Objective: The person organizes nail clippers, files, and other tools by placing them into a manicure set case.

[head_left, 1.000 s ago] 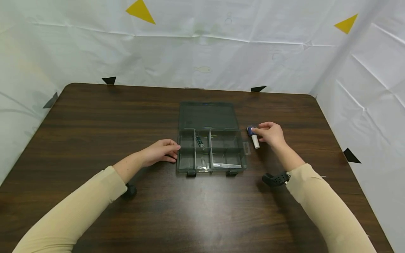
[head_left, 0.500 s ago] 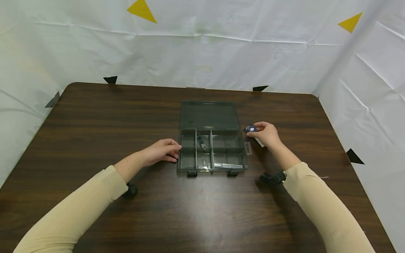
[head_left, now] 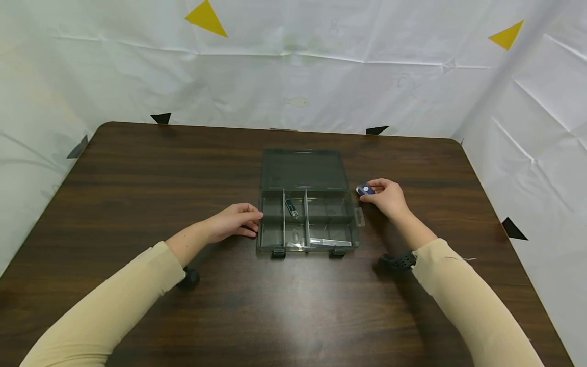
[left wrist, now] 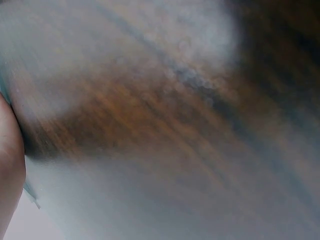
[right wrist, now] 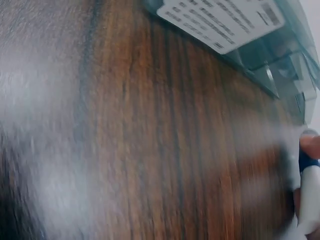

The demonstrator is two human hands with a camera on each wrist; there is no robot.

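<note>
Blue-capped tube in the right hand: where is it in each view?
Head: tube right of centre, pinched by the right hand beside the box.
Left wrist: not in it, only blurred table.
Right wrist: far right edge, low.
Shared landmark: the box's edge, top right in the right wrist view.

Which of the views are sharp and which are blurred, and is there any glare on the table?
Head view: sharp, with a pale sheen on the table nearest the camera; the organizer box and both hands are clear. Left wrist view: strongly out of focus, only smeared wood grain. Right wrist view: wood grain blurred, grey glare at left, but a white label is in fair focus.
</note>
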